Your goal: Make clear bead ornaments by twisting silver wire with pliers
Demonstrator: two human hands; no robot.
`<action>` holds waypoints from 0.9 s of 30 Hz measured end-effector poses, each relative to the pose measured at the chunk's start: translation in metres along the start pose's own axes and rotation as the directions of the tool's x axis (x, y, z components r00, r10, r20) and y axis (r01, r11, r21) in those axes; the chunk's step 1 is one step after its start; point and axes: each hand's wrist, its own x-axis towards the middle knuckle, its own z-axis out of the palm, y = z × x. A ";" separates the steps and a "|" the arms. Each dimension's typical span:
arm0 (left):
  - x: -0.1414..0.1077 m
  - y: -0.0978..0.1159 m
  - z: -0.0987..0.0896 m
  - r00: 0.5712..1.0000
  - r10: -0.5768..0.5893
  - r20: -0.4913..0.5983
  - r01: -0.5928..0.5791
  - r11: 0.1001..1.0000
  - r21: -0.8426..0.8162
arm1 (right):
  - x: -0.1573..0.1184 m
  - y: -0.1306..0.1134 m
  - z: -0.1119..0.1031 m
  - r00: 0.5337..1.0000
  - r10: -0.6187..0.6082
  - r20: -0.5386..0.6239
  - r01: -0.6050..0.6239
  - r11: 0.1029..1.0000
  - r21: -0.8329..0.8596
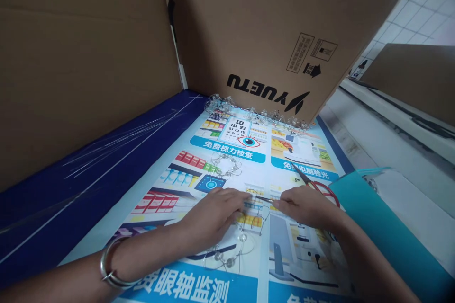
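Note:
My left hand (216, 215), with a silver bangle at the wrist, pinches a thin wire strand above the printed poster. In my right hand (302, 203) is a slim pointed metal tool (263, 199), its tip close to my left fingertips. A loop of wire with clear round beads (229, 261) hangs or lies below my left hand. Farther up the poster lies another beaded wire ring (225, 164). Red-handled scissors (326, 191) rest just behind my right hand, partly hidden by it.
Cardboard panels (249, 23) stand upright at the back and left. Several beaded wire pieces (263, 116) line the foot of the back panel. Clear thin strands (117, 142) lie on the blue border at left. A teal folder or box (387, 227) sits at the right.

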 end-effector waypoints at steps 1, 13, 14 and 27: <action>0.000 0.000 0.000 1.000 -0.004 0.007 0.004 1.000 0.012 | 0.000 0.000 0.000 1.000 -0.001 -0.003 0.001 1.000 0.006; -0.004 0.004 0.000 0.998 0.011 0.065 -0.021 0.987 0.160 | -0.003 0.000 -0.006 0.999 0.032 0.009 -0.032 0.999 0.013; -0.004 0.004 0.000 0.997 0.005 0.071 -0.017 0.985 0.169 | -0.003 0.000 -0.006 0.999 0.033 0.010 -0.033 0.999 0.011; -0.008 0.001 0.004 0.997 0.068 0.040 -0.075 0.979 0.190 | -0.001 0.000 -0.002 0.999 0.026 -0.024 -0.026 0.999 0.032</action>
